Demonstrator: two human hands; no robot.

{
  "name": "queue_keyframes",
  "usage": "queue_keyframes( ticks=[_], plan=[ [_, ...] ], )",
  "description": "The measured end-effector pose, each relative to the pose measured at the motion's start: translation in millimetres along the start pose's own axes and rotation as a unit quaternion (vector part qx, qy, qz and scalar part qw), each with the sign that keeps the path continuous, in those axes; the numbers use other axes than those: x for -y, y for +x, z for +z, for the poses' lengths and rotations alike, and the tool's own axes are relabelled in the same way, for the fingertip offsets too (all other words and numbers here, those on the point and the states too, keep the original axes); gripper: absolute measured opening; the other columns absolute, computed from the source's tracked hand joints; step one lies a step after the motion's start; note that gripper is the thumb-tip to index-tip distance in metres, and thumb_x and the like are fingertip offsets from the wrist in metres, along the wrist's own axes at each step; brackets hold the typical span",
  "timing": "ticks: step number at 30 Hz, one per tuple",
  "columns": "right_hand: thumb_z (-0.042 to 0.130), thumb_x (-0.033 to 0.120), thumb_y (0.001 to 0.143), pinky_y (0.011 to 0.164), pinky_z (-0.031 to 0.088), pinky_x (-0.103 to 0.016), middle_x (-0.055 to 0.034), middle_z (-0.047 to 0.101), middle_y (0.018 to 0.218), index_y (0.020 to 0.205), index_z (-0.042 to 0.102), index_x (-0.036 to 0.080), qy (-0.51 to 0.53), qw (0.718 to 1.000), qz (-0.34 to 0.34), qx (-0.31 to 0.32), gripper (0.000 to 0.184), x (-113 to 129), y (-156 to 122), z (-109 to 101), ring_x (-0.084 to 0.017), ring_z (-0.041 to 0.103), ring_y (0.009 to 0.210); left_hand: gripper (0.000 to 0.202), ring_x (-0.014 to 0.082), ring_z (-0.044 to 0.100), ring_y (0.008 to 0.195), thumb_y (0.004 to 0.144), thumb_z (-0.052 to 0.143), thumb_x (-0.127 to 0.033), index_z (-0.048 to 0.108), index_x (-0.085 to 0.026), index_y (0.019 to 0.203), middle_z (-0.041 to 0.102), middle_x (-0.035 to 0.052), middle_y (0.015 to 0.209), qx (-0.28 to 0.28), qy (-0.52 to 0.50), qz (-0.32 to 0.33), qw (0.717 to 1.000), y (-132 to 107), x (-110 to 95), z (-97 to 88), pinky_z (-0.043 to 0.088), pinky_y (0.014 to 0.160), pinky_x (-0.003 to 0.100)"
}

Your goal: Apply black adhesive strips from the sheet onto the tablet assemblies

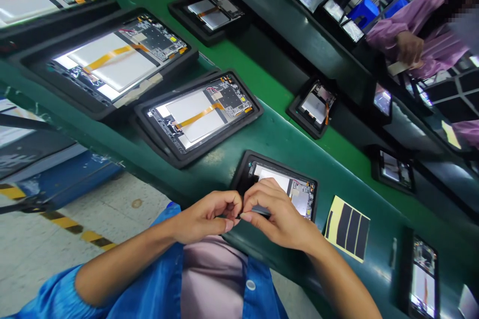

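Note:
My left hand [215, 217] and my right hand [275, 212] meet fingertip to fingertip in front of my body, both closed in a pinch. A thin black strip [261, 210] shows under the fingers of my right hand. The left fingertips are at its near end, where a small dark bit shows between them. Just behind the hands lies an opened tablet [301, 198] in a black foam tray [245, 164], partly covered by my right hand. To the right, a yellow backing sheet [334, 204] carries several black adhesive strips.
More opened tablets in black trays, such as this tablet [202, 114] with an orange ribbon cable, lie left on the green bench [292, 147]. Several others sit along the green strip behind. A co-worker's hand [409, 50] is at the far right, across the line.

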State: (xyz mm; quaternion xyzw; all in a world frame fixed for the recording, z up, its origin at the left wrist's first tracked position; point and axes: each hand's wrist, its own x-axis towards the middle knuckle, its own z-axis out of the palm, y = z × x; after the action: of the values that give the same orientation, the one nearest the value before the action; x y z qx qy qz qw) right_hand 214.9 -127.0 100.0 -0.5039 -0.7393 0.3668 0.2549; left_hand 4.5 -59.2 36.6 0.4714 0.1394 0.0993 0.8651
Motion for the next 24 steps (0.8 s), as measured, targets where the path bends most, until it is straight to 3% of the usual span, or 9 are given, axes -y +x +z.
queue_keyframes(
  ticks=[5,10,13,16,18,20,24],
  plan=[
    [0.054,0.033,0.107,0.085,0.045,-0.036,-0.0033,0.07,0.097,0.096,0.06,0.024,-0.019,0.999,-0.008,-0.025,0.015,-1,-4,1,-0.018,0.062,0.089,0.033,0.0109,0.043,0.072,0.087,0.069,-0.046,0.051,-0.019,0.087,0.052,-0.0017,0.079,0.003,-0.006,-0.007,1.0,2,-4,2.0,0.036,0.065,0.023],
    [0.052,0.034,0.107,0.082,0.045,-0.038,-0.0033,0.069,0.092,0.093,0.06,0.024,-0.038,0.996,0.001,-0.084,0.019,-7,-12,-1,-0.019,0.062,0.085,0.037,0.0085,0.046,0.062,0.088,0.07,-0.05,0.054,-0.018,0.099,0.058,-0.0005,0.081,-0.01,-0.067,-0.014,0.998,5,-3,3.0,0.038,0.057,0.022],
    [0.053,0.032,0.107,0.085,0.045,-0.04,-0.0031,0.069,0.091,0.094,0.061,0.025,-0.062,0.99,0.013,-0.13,0.017,-15,-18,-5,-0.02,0.064,0.087,0.037,0.0083,0.046,0.059,0.089,0.068,-0.048,0.055,-0.017,0.105,0.058,-0.0011,0.079,-0.056,-0.051,-0.006,0.997,5,1,1.1,0.039,0.053,0.022],
    [0.057,0.03,0.105,0.088,0.043,-0.04,-0.0024,0.07,0.094,0.095,0.063,0.025,-0.094,0.989,0.023,-0.11,0.013,-25,-21,-8,-0.02,0.064,0.09,0.02,0.0095,0.049,0.063,0.095,0.06,-0.037,0.059,-0.017,0.099,0.058,-0.0014,0.076,-0.139,0.091,0.052,0.985,1,2,-1.0,0.041,0.057,0.023],
    [0.057,0.029,0.105,0.091,0.041,-0.04,-0.0027,0.071,0.099,0.096,0.064,0.024,-0.108,0.991,0.026,-0.074,0.013,-30,-21,-6,-0.02,0.063,0.094,0.011,0.0111,0.053,0.069,0.095,0.057,-0.027,0.062,-0.017,0.094,0.061,0.0001,0.078,-0.193,0.239,0.117,0.945,-1,3,-2.1,0.044,0.064,0.024],
    [0.056,0.03,0.106,0.094,0.04,-0.041,-0.0036,0.07,0.104,0.096,0.064,0.024,-0.126,0.99,0.031,-0.047,0.014,-35,-20,-3,-0.02,0.063,0.098,0.009,0.0136,0.058,0.078,0.094,0.056,-0.02,0.064,-0.018,0.095,0.066,0.0031,0.087,-0.224,0.366,0.187,0.884,-2,5,-2.8,0.048,0.071,0.027],
    [0.054,0.032,0.107,0.095,0.039,-0.041,-0.005,0.069,0.107,0.098,0.064,0.023,-0.174,0.983,0.048,-0.029,0.016,-41,-19,2,-0.021,0.062,0.1,0.013,0.021,0.061,0.102,0.094,0.056,-0.017,0.067,-0.019,0.101,0.069,0.0085,0.108,-0.233,0.527,0.27,0.772,0,12,-3.9,0.051,0.089,0.037]
  ],
)
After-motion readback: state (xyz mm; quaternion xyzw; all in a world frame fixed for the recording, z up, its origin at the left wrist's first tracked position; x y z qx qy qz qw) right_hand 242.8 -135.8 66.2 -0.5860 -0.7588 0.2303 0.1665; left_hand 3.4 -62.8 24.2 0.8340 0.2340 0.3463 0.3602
